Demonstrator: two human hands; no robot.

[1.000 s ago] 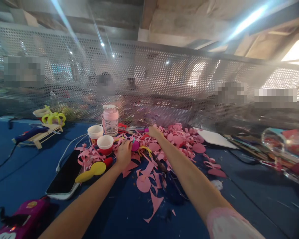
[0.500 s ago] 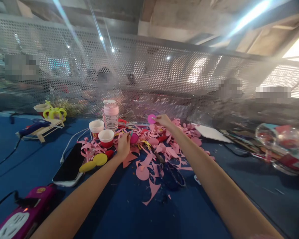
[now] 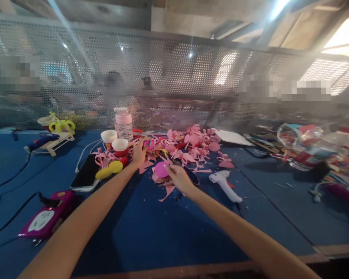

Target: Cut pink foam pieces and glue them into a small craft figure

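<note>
i see the right hand point(image 3: 178, 179) pinching a pink disc point(image 3: 162, 169) low over the scraps point(image 3: 192, 155); left hand point(image 3: 139, 153) pressed on a magenta piece point(image 3: 148, 144). risk: disc slipping into clutter.

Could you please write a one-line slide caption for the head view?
Right hand pinches a pink paper disc; left hand rests among pink paper scraps.

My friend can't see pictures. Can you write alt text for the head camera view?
A person's right hand holds a pink paper circle above a blue table, while the left hand rests on pink paper scraps. A phone lies nearby.
</note>
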